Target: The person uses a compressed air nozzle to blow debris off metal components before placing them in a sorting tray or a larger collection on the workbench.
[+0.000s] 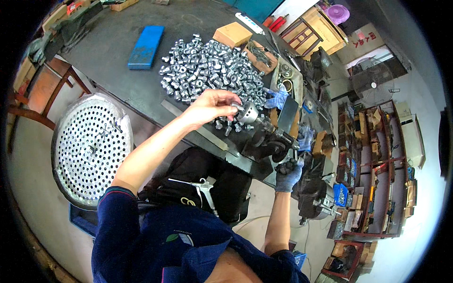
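Observation:
My bare left hand pinches a small metal fitting at the open front of a drill-type chuck. The chuck sits on a small dark bench machine at the table's near edge. In a grey-blue glove with dark fingertips, my right hand is closed around a handle at the machine's right end; the glove hides most of that handle. Just beyond my left hand lies a large heap of shiny metal fittings, with a few loose ones below the chuck.
A blue flat box and a wooden block lie beyond the heap. To the left stands a perforated round metal tray holding a few pieces. An air blow gun is by my lap. Shelves with boxes stand at right.

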`<state>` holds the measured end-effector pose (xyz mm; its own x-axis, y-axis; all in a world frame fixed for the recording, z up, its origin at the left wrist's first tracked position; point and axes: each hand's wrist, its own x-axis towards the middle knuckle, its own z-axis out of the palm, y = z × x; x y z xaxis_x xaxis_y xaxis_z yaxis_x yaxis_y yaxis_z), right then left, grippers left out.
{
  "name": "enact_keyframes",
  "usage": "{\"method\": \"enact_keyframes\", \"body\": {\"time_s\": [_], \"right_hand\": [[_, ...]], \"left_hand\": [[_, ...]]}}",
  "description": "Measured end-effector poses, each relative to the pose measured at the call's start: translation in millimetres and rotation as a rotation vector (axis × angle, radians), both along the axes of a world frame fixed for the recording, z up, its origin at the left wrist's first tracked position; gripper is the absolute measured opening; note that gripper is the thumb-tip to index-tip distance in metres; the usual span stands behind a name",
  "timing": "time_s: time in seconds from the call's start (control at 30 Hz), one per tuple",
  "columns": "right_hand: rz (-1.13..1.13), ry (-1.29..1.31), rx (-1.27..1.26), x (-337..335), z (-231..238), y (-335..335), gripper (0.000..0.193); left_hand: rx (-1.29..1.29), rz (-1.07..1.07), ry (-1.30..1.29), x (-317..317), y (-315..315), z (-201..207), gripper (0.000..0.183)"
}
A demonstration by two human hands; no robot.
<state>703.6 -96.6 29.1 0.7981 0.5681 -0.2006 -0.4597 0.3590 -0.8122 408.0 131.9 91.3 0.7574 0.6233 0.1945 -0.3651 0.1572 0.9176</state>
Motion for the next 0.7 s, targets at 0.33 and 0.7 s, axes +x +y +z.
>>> {"method": "enact_keyframes", "body": {"time_s": [0.33,0.7], "right_hand": [[-0.051,-0.040,-0.041,-4,3,-1,0.039],[0.080,-0.231,0.015,-16,63,-7,0.037]], "left_hand": [[-0.056,-0.095,0.025,13,12,0,0.022],[0.145,-0.081,0.079,14,17,4,0.025]]}}
